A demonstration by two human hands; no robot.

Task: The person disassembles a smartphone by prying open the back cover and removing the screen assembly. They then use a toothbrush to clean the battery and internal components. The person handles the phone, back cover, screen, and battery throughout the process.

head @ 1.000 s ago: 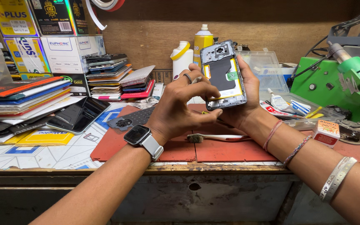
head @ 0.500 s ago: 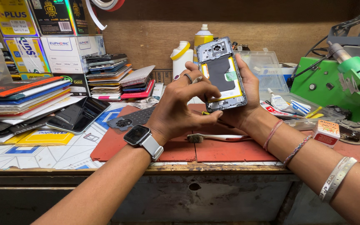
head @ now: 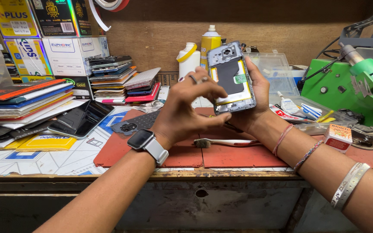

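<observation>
Cradling opened phone (head: 232,77) firmly in right hand (head: 255,97), fingers wrapped; left hand (head: 184,108) fingertips pinching lightly at seven o'clock edge.

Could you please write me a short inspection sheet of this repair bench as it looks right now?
Surface: worn wooden workbench with red mats and printed sheets.
Job's things: opened grey smartphone with its back cover off, held upright above the bench.
Clutter: white-handled brush, black phone lying flat, stacks of phones and flat packages, white bottle, yellow bottle, clear plastic trays, small orange box.
Grippers: right hand grips the phone from behind; left hand has its fingertips at the phone's left edge.
Cables: black leads by the green machine.
Surroundings: wooden back wall, cardboard boxes.
</observation>
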